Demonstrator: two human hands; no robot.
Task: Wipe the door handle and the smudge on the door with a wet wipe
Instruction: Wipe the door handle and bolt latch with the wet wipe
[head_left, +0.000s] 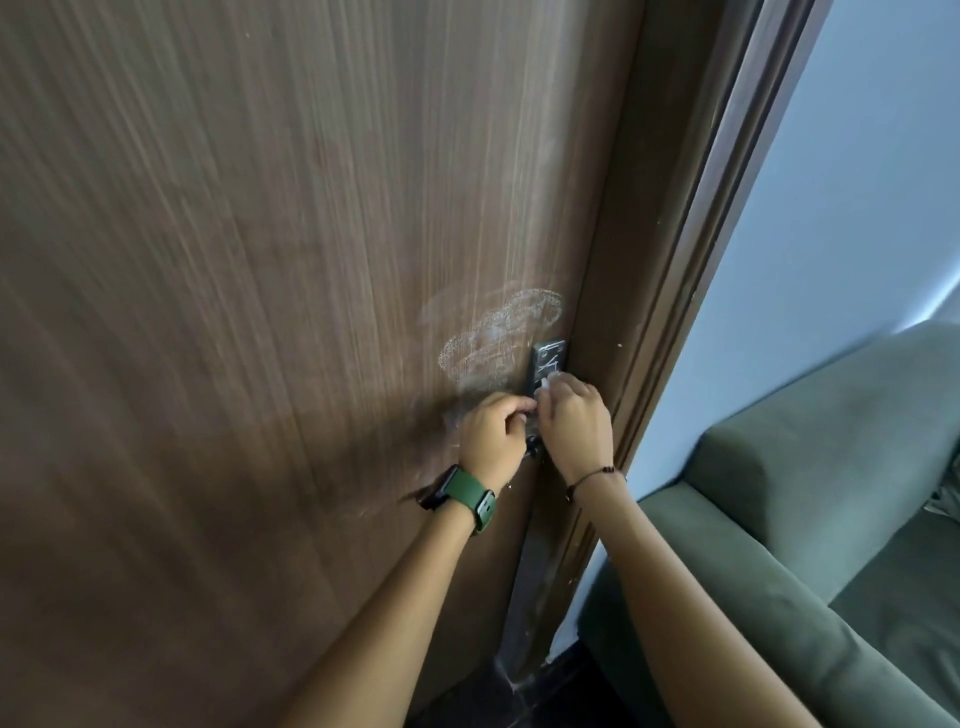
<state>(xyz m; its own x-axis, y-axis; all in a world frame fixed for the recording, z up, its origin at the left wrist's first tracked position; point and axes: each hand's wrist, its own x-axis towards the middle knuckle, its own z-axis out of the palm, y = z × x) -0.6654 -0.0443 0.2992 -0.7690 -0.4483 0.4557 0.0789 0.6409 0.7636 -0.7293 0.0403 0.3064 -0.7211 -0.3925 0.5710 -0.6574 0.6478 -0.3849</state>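
A brown wooden door (260, 260) fills most of the head view. A whitish chalky smudge (493, 332) sits on it just left of the dark handle plate (546, 358). My right hand (574, 423) presses a small white wet wipe (549, 383) against the plate, fingers closed on the wipe. My left hand (493, 431), with a green watch on its wrist, is closed around the handle lever, which is mostly hidden under both hands. A small dark part of the lock (532, 447) shows between my hands.
The door frame (675, 312) runs diagonally to the right of the handle. Beyond it is a pale blue wall (831, 234) and a green sofa (831, 493) at the lower right. Dark floor (519, 696) shows at the bottom.
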